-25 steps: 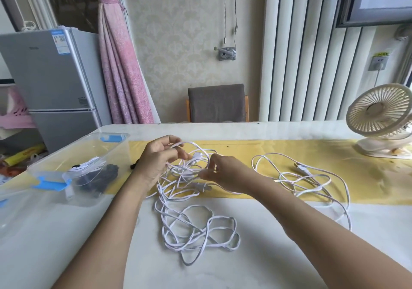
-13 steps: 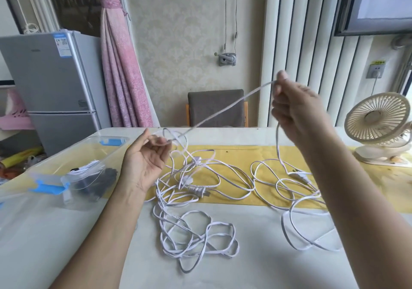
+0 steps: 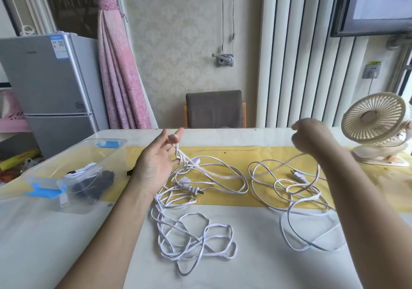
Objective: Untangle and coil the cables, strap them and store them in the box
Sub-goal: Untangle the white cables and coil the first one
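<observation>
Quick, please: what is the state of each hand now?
Left hand: pinches the white cable in its fingers.
Right hand: curled round the white cable; blurred.

Bare left grip point(image 3: 156, 164), bare right grip point(image 3: 312, 137), bare forearms point(image 3: 107, 233).
</observation>
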Motion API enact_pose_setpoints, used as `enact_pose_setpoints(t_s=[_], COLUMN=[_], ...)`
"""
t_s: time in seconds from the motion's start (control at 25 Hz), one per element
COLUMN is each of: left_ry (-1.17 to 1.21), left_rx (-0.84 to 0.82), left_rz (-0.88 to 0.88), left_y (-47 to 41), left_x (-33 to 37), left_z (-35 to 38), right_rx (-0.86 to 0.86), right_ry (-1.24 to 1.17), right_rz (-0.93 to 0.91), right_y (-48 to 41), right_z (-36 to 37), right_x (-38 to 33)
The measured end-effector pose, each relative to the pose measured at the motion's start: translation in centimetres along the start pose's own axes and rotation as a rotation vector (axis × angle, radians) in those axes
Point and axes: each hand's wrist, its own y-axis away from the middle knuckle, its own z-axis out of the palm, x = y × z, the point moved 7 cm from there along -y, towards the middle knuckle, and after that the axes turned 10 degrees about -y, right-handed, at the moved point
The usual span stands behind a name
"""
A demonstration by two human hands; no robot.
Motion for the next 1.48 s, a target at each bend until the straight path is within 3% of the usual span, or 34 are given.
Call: enact_pose_setpoints(t_s=[0.12, 0.2, 0.32, 0.4, 0.48, 0.56, 0.64, 0.72, 0.84, 0.92, 1.0, 1.12, 1.2, 1.28, 1.36, 1.4, 1.48], left_ry=[-0.026, -0.023, -0.011, -0.004, -0.058, -0.325, -0.567, -0.604, -0.501, -0.547, -0.575, -0.159, 0.191, 0.330, 0.344, 0.331, 0.286], left_rx=[-0.082, -0.150, -0.173, -0.157, -0.061, 0.116, 0.253, 0.183, -0.021, 0.034, 0.248, 0.543, 0.634, 0.670, 0.636, 0.595, 0.478], left_rz=[-0.007, -0.011, 0.026, 0.038, 0.051, 0.039, 0.080, 0.131, 0.050, 0.049, 0.093, 0.099, 0.113, 0.152, 0.182, 0.174, 0.133], left_y=[-0.2, 0.0, 0.1, 0.2, 0.1, -0.3, -0.4, -0.3, 0.1, -0.1, -0.3, -0.2, 0.3, 0.5, 0.3, 0.1, -0.6], left_x=[-0.8, -1.4, -1.6, -1.6, -1.4, -1.5, -1.2, -0.5, -0.7, -0.9, -0.5, 0.0, 0.4, 0.8, 1.2, 1.3, 1.1], left_z=[1.1, 2.1, 2.7, 2.6, 1.9, 0.3, -0.8, -0.4, 0.6, 0.1, -1.6, -5.7, -8.1, -10.1, -10.6, -10.0, -8.0], right_rx=[-0.116, -0.402, -0.746, -0.775, -0.653, -0.478, -0.443, -0.499, -0.642, -0.735, -0.804, -0.635, -0.333, -0.003, 0.251, 0.281, 0.168], right_ry=[-0.370, -0.657, -0.697, -0.818, -0.879, -0.768, -0.737, -0.668, -0.406, -0.417, -0.684, -1.164, -1.367, -1.433, -1.176, -0.903, -0.335], right_rz=[-0.327, -0.460, -0.477, -0.475, -0.462, -0.492, -0.480, -0.465, -0.489, -0.520, -0.559, -0.540, -0.389, -0.159, 0.026, 0.095, 0.207], right_y=[3.2, 6.5, 11.1, 11.7, 10.4, 8.8, 7.9, 7.6, 8.0, 8.4, 8.4, 6.2, 3.5, 1.3, 0.1, -0.4, -0.7], right_z=[1.2, 3.5, 7.6, 8.4, 7.0, 5.1, 3.9, 3.4, 3.4, 3.0, 1.4, -2.9, -5.0, -5.9, -6.1, -5.9, -4.2], right_x=[-7.3, -11.8, -15.1, -15.8, -15.2, -14.2, -13.4, -12.7, -11.4, -11.0, -11.0, -9.5, -6.2, -1.8, 2.2, 3.5, 4.9])
